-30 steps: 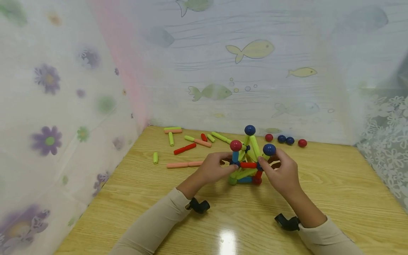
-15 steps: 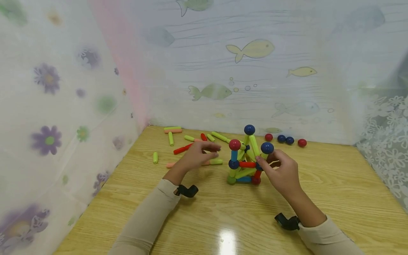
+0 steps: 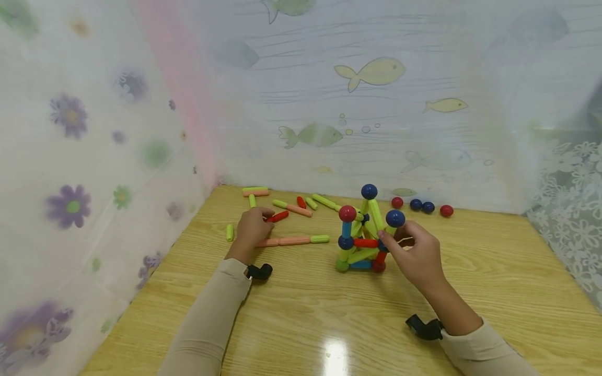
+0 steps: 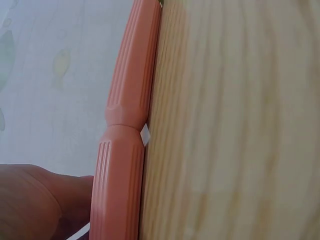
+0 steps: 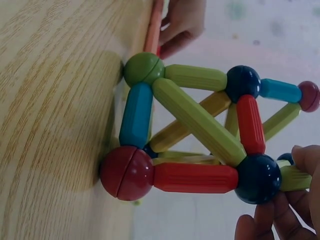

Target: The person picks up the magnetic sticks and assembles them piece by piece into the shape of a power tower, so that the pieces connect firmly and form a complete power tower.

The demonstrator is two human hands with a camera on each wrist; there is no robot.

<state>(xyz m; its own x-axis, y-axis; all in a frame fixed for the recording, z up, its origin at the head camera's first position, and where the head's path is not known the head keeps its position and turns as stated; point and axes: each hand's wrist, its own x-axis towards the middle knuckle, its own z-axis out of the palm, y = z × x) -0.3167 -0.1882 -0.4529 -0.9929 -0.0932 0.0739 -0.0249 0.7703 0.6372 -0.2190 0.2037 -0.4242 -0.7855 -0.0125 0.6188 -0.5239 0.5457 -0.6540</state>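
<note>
A frame of magnetic rods and balls (image 3: 366, 243) stands upright on the wooden table, its rods lime, red and blue. My right hand (image 3: 417, 256) holds its right side, with fingers and thumb about a navy ball (image 5: 258, 179) and the lime rod (image 5: 295, 178) above it. Further left, my left hand (image 3: 252, 231) pinches the left end of a red magnetic rod (image 3: 280, 216) lying on the table; the fingers hide that end. Just in front of that hand lies a row of salmon rods (image 3: 293, 241), which fills the left wrist view as a ridged salmon rod (image 4: 120, 180).
Loose lime and salmon rods (image 3: 298, 210) lie along the back left, with a short lime rod (image 3: 229, 232) at the left. Red and navy balls (image 3: 416, 204) line the back right. A printed sheet (image 3: 301, 94) hangs behind the table (image 3: 376, 324).
My left hand has let go of the frame and moved left to the red rod. My right hand stays on the frame, which has barely shifted.
</note>
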